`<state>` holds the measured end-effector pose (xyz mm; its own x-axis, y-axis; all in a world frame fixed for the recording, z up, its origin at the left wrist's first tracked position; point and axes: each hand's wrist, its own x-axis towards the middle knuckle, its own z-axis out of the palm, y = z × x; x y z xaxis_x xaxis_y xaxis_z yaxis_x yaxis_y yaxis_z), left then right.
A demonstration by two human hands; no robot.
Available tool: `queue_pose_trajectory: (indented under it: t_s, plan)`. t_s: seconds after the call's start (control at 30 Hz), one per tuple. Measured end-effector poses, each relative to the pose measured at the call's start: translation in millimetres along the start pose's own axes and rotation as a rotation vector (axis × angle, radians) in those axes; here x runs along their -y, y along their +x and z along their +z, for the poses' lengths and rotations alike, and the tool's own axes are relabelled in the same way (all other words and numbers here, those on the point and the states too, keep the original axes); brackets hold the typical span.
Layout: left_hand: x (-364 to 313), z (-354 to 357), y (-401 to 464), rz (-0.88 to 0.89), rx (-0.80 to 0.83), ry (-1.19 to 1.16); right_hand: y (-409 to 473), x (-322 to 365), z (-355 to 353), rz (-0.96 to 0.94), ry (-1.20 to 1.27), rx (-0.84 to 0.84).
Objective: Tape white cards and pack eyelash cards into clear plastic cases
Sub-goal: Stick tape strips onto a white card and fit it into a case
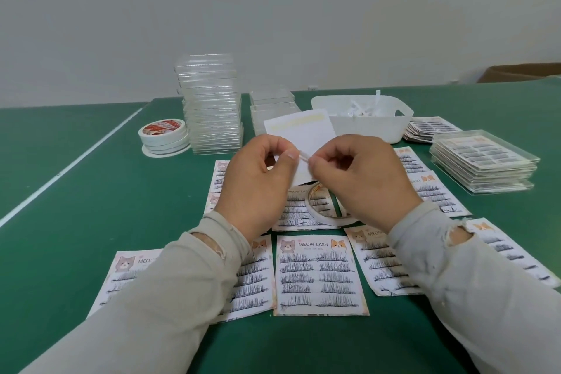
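Already, several filled cases [482, 161] are stacked at the desk's [76, 222] right, while many eyelash cards [320, 275] lie unpacked. Above them a white card [303, 133] is held, both hands' [258, 188] [361, 179] fingers pinched on its tape strip [303, 156].

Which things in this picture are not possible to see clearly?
Head view only:
- Tape roll: partly hidden behind the right hand.
- Strip pinched between the left hand and right hand: too small to identify.
- Bin contents: blurred white scraps.
- Lash cards: several covered by the sleeves.
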<state>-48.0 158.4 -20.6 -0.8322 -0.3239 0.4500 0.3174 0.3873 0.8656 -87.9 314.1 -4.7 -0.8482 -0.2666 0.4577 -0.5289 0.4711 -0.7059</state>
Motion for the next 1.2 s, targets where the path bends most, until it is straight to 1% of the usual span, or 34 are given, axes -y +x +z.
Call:
queue_pose_trajectory:
  t_s: [0.07, 0.17, 0.27, 0.3, 0.33, 0.5, 0.6, 0.67, 0.73, 0.83, 0.9, 0.93, 0.97, 1.0, 1.03, 1.1, 1.13, 1.17, 1.2]
  plan:
    - [1.6, 0.5, 0.3, -0.023, -0.033, -0.014, 1.5, -0.5, 1.3, 0.058, 0.179, -0.058]
    - [4.6, -2.9, 3.9, -0.122, -0.111, -0.091, 4.7, -2.4, -5.2, 0.148, 0.500, -0.232]
    - [5.2, -8.1, 5.4, -0.220, -0.168, -0.242, 18.7, -6.6, -22.2, 0.283, 0.675, -0.371]
    - [6.1, -9.2, 5.7, -0.234, -0.176, -0.260, 28.8, -8.9, -29.0, 0.313, 0.672, -0.378]
    - [7.5, -9.5, 6.1, -0.241, -0.178, -0.267, 41.6, -11.5, -35.5, 0.325, 0.618, -0.365]
    - [10.0, -8.7, 8.0, -0.240, -0.184, -0.257, 114.8, -28.7, -52.0, 0.297, 0.119, -0.264]
    - [10.3, -9.7, 8.0, -0.253, -0.189, -0.270, 147.6, -50.2, -46.0, 0.367, -0.058, -0.204]
    - [10.1, -11.4, 8.8, -0.263, -0.198, -0.267, 162.8, -60.7, -42.0, 0.407, -0.146, -0.193]
    - [9.8, -12.2, 10.0, -0.274, -0.210, -0.257, 170.6, -66.7, -41.7, 0.418, -0.165, -0.198]
    - [7.9, -14.3, 9.4, -0.299, -0.224, -0.218, 166.4, -66.2, -45.3, 0.392, -0.093, -0.208]
    - [2.8, -15.1, 9.2, -0.351, -0.204, -0.230, 150.3, -53.9, -48.3, 0.352, 0.021, -0.289]
    - [-0.7, -15.3, 9.3, -0.389, -0.191, -0.276, 137.2, -43.7, -47.4, 0.333, 0.116, -0.326]
    - [-4.3, -15.3, 9.7, -0.431, -0.176, -0.357, 120.7, -33.2, -43.9, 0.318, 0.229, -0.328]
    - [-8.3, -14.7, 10.0, -0.480, -0.151, -0.467, 100.8, -21.8, -37.5, 0.321, 0.340, -0.273]
    - [-12.8, -13.4, 9.7, -0.534, -0.105, -0.586, 79.1, -10.6, -28.0, 0.344, 0.434, -0.153]
    - [-20.9, -9.6, 6.5, -0.638, 0.032, -0.792, 39.8, 10.4, -6.8, 0.432, 0.635, 0.188]
    - [-24.9, -7.7, 4.5, -0.675, 0.100, -0.866, 26.3, 18.6, 1.8, 0.501, 0.778, 0.313]
    - [-28.6, -6.0, 3.2, -0.702, 0.154, -0.926, 17.5, 25.0, 7.3, 0.579, 0.935, 0.384]
    - [-31.5, -4.2, 2.6, -0.723, 0.187, -0.974, 13.1, 28.4, 10.1, 0.646, 1.074, 0.402]
